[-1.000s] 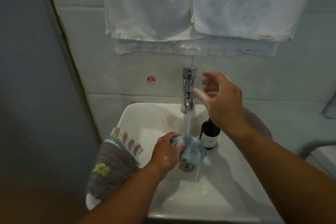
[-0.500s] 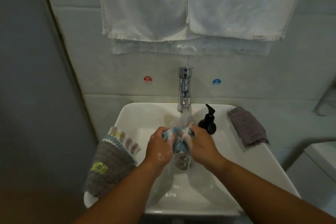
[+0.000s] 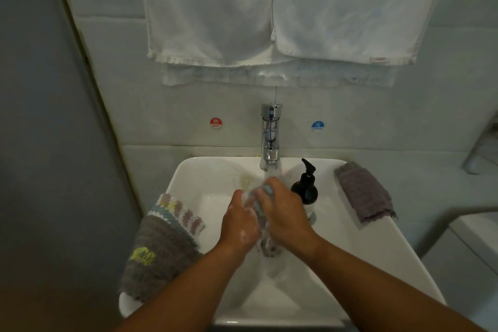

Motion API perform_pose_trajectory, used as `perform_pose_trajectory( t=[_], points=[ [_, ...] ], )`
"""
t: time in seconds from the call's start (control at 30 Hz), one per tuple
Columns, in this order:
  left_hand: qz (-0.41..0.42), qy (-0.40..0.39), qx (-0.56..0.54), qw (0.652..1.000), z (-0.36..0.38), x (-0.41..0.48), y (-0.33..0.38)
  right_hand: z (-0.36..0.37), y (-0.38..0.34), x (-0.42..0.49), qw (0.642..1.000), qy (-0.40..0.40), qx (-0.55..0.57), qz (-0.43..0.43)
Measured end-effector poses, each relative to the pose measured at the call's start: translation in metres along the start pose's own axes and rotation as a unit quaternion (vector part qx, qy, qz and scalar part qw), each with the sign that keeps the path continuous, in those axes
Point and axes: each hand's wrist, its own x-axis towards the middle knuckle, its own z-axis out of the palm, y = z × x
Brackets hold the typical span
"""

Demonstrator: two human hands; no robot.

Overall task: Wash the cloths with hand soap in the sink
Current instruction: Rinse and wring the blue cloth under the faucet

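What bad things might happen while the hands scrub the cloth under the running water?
1. The right hand rubs the blue cloth close beside the soap bottle; a bump might tip it into the sink.
2. Water from the faucet lands on the hands and may splash out.
3. The grey cloth hangs over the sink's left rim; the arm of the left hand might nudge it off.

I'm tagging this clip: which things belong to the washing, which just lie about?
Job: blue cloth, gripped by left hand and right hand; running tap; soap bottle; sink; grey cloth and purple cloth on its rim.
Idle: white towels; hot sticker; cold sticker.
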Motion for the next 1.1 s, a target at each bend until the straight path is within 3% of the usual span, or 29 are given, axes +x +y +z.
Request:
perform_pose_trajectory(
  t=[0.13, 0.23, 0.4, 0.5, 0.6, 0.67, 0.77, 0.9, 1.03, 1.1],
  points=[
    [0.044, -0.031, 0.038, 0.998, 0.014, -0.009, 0.009, -0.018, 0.011, 0.010, 0.997, -0.026, -0.064, 0.039],
    [0.061, -0.008, 0.084, 0.995, 0.012, -0.001, 0.010, -0.013, 0.014, -0.003, 0.997, -0.037, -0.002, 0.069],
    [0.026, -0.022, 0.080, 0.996, 0.014, 0.001, 0.006, -0.016, -0.001, -0.004, 0.996, 0.028, 0.067, 0.054],
    [0.056, -0.033, 0.077, 0.995, 0.020, -0.007, 0.016, -0.024, 0.011, 0.011, 0.997, 0.026, 0.036, 0.069],
    [0.080, 0.009, 0.085, 0.993, 0.016, 0.000, 0.025, -0.017, 0.014, 0.005, 0.998, -0.024, -0.045, 0.035],
    [0.074, 0.026, 0.104, 0.991, 0.013, 0.007, 0.022, -0.011, 0.011, -0.004, 0.999, -0.016, -0.022, 0.039],
    [0.056, -0.005, 0.127, 0.990, 0.019, 0.007, 0.015, -0.017, 0.007, -0.001, 0.998, 0.013, 0.034, 0.049],
    [0.102, -0.024, 0.089, 0.991, 0.026, -0.003, 0.022, -0.030, 0.017, 0.011, 0.998, -0.006, -0.044, 0.035],
    [0.093, 0.021, 0.090, 0.991, 0.015, 0.008, 0.023, -0.011, 0.018, -0.001, 0.999, -0.025, -0.013, 0.044],
    [0.079, 0.016, 0.164, 0.983, 0.012, 0.014, 0.015, -0.012, 0.005, -0.002, 0.996, 0.000, 0.065, 0.060]
  ],
)
